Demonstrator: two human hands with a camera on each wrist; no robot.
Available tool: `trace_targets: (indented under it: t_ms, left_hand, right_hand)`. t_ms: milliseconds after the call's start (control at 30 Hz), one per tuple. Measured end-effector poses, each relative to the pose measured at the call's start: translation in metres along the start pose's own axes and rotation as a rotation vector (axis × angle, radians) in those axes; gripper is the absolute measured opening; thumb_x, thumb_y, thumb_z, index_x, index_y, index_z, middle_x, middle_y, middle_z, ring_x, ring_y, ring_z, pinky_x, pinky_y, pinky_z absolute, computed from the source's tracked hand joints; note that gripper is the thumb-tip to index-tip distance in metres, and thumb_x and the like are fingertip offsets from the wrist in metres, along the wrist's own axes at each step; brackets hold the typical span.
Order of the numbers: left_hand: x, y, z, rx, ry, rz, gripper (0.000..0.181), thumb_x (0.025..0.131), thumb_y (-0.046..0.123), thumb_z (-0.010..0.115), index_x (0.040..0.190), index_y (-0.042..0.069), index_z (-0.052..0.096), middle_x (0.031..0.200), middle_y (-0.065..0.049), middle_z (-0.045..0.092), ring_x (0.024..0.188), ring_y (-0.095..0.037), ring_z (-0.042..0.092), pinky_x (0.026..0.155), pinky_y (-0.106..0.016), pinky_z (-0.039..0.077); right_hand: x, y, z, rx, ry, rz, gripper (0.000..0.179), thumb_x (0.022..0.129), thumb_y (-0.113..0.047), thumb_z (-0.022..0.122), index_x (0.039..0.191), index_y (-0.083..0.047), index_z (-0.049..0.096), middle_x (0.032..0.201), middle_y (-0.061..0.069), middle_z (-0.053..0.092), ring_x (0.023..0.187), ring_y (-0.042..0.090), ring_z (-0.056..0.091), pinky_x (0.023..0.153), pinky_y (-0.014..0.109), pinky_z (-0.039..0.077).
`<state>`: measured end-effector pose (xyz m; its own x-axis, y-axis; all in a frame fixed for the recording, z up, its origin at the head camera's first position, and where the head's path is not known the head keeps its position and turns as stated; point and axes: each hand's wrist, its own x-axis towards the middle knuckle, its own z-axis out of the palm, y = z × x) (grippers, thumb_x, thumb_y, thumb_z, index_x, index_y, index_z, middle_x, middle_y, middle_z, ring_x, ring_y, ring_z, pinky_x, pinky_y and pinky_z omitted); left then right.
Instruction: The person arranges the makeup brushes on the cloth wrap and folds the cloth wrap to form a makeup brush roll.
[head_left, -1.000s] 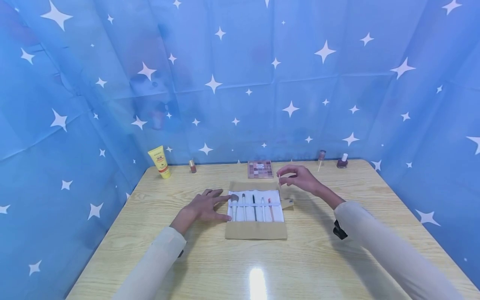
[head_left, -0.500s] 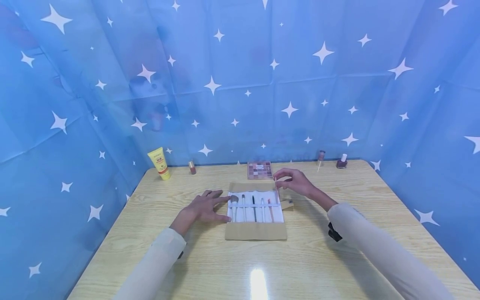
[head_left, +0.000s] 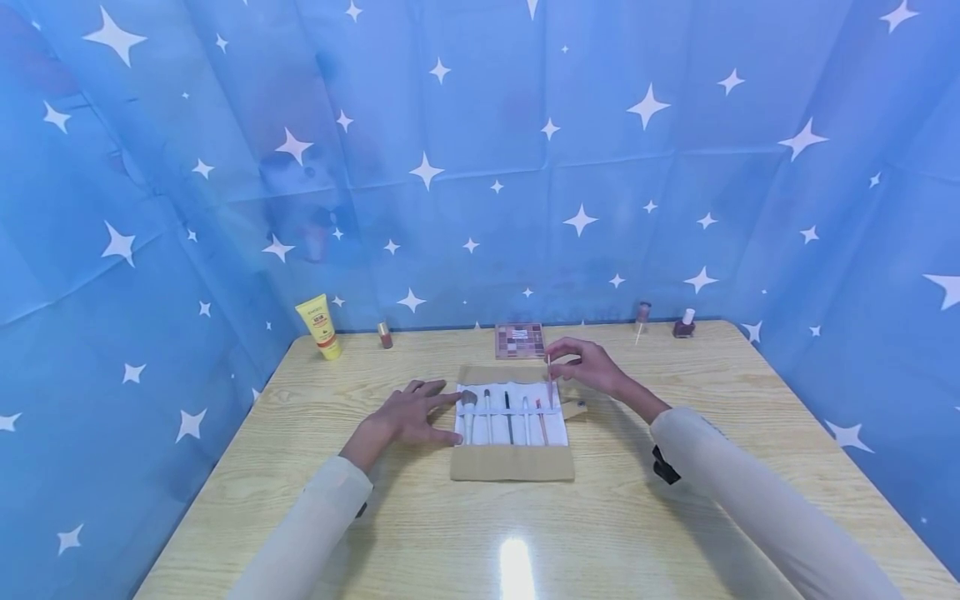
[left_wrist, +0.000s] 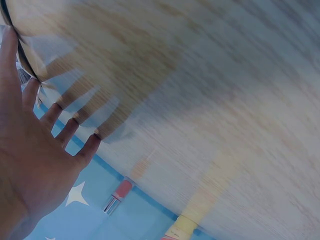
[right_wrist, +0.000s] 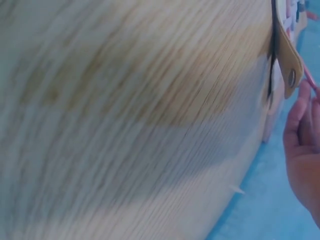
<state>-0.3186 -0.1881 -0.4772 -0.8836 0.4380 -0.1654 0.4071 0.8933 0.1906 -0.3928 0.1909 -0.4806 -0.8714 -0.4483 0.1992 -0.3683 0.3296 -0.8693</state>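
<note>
A tan brush roll [head_left: 512,460] lies unrolled on the wooden table [head_left: 420,533], with several makeup brushes [head_left: 487,412] tucked under its white band. My right hand [head_left: 588,364] pinches a thin pink brush [head_left: 550,383] upright over the roll's right end, tip down near the band. My left hand [head_left: 411,412] lies flat with fingers spread, fingertips touching the roll's left edge by the big fluffy brush [head_left: 468,402]. In the left wrist view the spread left hand [left_wrist: 35,165] presses on the wood. The right wrist view shows the right hand's fingers [right_wrist: 302,145] beside the roll's snap tab [right_wrist: 289,60].
Along the back edge stand a yellow tube [head_left: 318,325], a small bottle [head_left: 385,334], an eyeshadow palette [head_left: 521,340], a clear bottle [head_left: 642,317] and a dark nail polish [head_left: 684,322]. Blue star-printed sheets [head_left: 480,150] wall in the table on three sides.
My right hand has carried the pink brush left and down, from beside the roll's right edge to over its right slots. The left hand has stayed put.
</note>
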Motion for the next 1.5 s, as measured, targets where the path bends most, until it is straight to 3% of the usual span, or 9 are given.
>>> trace_targets:
  t_ms: [233,533,733,967,1067,1500]
  left_hand:
    - [0.001,0.002,-0.001,0.007,0.001,0.002,0.087,0.085,0.081,0.061,0.160,0.044,0.037,0.171,-0.002,0.025,0.156,-0.036,0.021,0.122,-0.062,0.026]
    - [0.002,-0.001,-0.002,0.009,0.004,0.013,0.088,0.085,0.082,0.060,0.160,0.043,0.037,0.171,-0.005,0.026,0.156,-0.038,0.022,0.121,-0.065,0.024]
    - [0.001,-0.003,-0.003,0.013,0.003,0.014,0.088,0.085,0.083,0.059,0.160,0.043,0.037,0.171,-0.004,0.025,0.156,-0.037,0.022,0.122,-0.065,0.023]
    - [-0.002,-0.003,-0.001,-0.004,0.003,0.016,0.089,0.085,0.081,0.060,0.161,0.040,0.038,0.171,-0.006,0.026,0.156,-0.038,0.022,0.121,-0.066,0.024]
    - [-0.001,-0.002,-0.001,-0.003,0.008,0.019,0.088,0.085,0.081,0.060,0.160,0.040,0.039,0.171,-0.006,0.026,0.156,-0.038,0.022,0.120,-0.066,0.025]
    - [0.000,0.000,0.001,0.002,0.008,0.015,0.087,0.085,0.081,0.061,0.159,0.042,0.039,0.171,-0.005,0.027,0.155,-0.039,0.023,0.120,-0.067,0.025]
  right_hand:
    - [0.002,0.003,0.000,0.006,0.008,0.007,0.035,0.098,-0.003,0.070,0.130,0.009,0.062,0.123,0.028,0.068,0.101,0.038,0.073,0.084,0.052,0.062]
    - [0.002,0.000,0.001,0.006,-0.064,-0.007,0.035,0.098,0.001,0.070,0.129,0.013,0.060,0.121,0.030,0.067,0.106,0.043,0.070,0.086,0.051,0.061]
    - [0.000,0.000,0.005,-0.074,-0.094,0.010,0.033,0.096,-0.003,0.073,0.126,0.008,0.065,0.116,0.023,0.072,0.101,0.033,0.073,0.084,0.038,0.062]
    - [-0.005,0.003,0.007,-0.143,-0.145,0.067,0.027,0.098,-0.013,0.074,0.122,0.000,0.071,0.108,0.012,0.076,0.092,0.021,0.073,0.067,0.032,0.060]
    - [-0.007,0.004,0.006,-0.154,-0.161,0.060,0.024,0.098,-0.013,0.074,0.120,-0.001,0.072,0.106,0.010,0.077,0.091,0.020,0.073,0.065,0.031,0.060]
    - [-0.021,-0.002,0.002,-0.203,-0.278,-0.062,0.015,0.100,-0.008,0.070,0.110,0.001,0.077,0.106,0.014,0.077,0.098,0.028,0.072,0.076,0.024,0.055]
